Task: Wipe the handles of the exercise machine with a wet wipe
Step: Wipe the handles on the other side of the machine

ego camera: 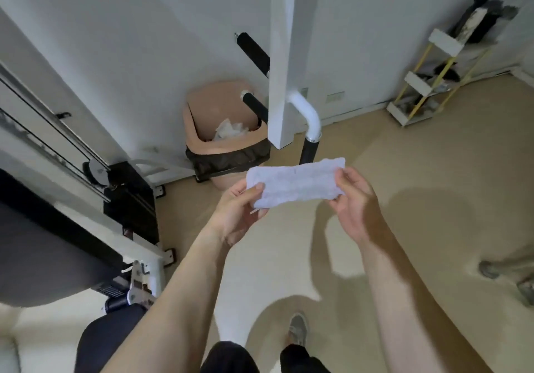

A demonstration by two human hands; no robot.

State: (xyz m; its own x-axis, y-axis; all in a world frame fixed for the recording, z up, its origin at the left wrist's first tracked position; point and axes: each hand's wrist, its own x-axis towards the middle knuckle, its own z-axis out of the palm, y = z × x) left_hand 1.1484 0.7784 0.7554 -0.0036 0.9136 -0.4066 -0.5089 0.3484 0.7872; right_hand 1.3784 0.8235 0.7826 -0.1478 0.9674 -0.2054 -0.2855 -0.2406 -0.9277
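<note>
A white wet wipe [297,182] is stretched flat between both hands at mid-frame. My left hand [239,213] pinches its lower left corner. My right hand [355,202] pinches its right end. Just beyond the wipe stands the white post [281,55] of the exercise machine. Two black foam handles stick out to the post's left, an upper handle [254,52] and a lower handle [255,107]. A third black handle [307,151] hangs from a curved white tube on the right, close above the wipe.
A pink waste bin [228,133] with a dark liner and crumpled tissues stands against the wall behind the handles. A weight stack and black padded bench [52,257] fill the left. A small white and yellow rack [430,81] stands far right. My shoe [297,329] is on the beige floor.
</note>
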